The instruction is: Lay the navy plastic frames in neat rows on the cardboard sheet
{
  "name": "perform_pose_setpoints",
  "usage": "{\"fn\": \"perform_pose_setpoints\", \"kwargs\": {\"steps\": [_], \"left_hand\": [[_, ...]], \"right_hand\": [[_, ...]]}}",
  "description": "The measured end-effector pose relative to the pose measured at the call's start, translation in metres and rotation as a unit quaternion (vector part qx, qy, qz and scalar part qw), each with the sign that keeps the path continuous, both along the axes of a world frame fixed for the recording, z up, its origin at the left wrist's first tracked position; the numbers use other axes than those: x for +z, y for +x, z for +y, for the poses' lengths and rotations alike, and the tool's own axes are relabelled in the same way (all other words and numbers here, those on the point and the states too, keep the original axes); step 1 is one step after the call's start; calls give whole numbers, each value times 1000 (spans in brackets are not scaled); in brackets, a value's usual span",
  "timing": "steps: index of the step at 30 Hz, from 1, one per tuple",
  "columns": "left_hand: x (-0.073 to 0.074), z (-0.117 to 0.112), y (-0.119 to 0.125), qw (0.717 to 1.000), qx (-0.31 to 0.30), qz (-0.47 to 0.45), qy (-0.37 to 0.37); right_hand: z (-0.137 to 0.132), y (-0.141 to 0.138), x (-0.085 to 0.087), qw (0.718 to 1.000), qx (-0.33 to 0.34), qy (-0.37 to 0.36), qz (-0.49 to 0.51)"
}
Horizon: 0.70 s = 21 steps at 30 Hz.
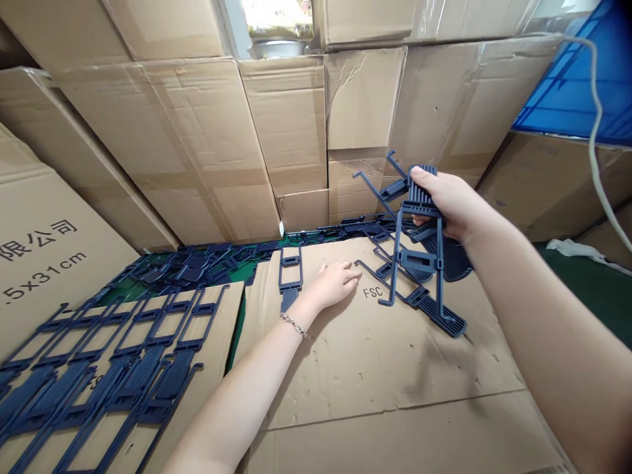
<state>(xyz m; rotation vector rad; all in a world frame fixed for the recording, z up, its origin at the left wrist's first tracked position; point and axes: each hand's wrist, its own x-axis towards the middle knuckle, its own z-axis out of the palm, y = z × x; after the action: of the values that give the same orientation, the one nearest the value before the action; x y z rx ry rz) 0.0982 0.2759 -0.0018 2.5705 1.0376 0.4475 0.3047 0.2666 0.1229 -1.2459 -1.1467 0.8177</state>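
"Two hands: which is loaded?"
"Right hand (pixel 451 201), gripping several plastic frames (pixel 421 209), a loose frame (pixel 442 315) below it; left hand (pixel 333 284) lies flat nearby, holding nothing."
"Which step?"
"Separating them, I'd judge; next calls for untangling hooks (pixel 386 302) gently."

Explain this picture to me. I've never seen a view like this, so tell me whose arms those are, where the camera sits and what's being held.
No machine here: these are one person's bare hands, filmed by a camera on their head, looking forward and down. The right hand is raised, gripping dark blue ribbed frames, apparently several. The left hand is palm down over a cardboard surface, where a similar frame lies by the wrist. More lie in a row at left, with a jumbled pile beyond.
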Motion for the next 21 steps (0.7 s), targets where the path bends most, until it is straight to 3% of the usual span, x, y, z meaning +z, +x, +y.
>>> {"fn": "perform_pose_setpoints", "kwargs": {"steps": [3, 6, 9, 16, 19, 21], "left_hand": [[-1, 4, 1, 975, 33, -193, -109], [1, 8, 0, 894, 17, -377, -240], [3, 8, 0, 854, 29, -417, -309], [7, 7, 7, 850, 125, -420, -291], [19, 9, -2, 834, 222, -444, -242], [29, 10, -11, 848, 278, -408, -191]], "right_hand": [[4, -22, -33, 963, 37, -59, 259], [10, -42, -81, 939, 47, -152, 305], [13, -53, -111, 932, 57, -159, 320], [9, -55, -113, 917, 84, -131, 368], [11, -43, -112, 896, 93, -125, 416], [12, -36, -113, 885, 103, -120, 439]]}}
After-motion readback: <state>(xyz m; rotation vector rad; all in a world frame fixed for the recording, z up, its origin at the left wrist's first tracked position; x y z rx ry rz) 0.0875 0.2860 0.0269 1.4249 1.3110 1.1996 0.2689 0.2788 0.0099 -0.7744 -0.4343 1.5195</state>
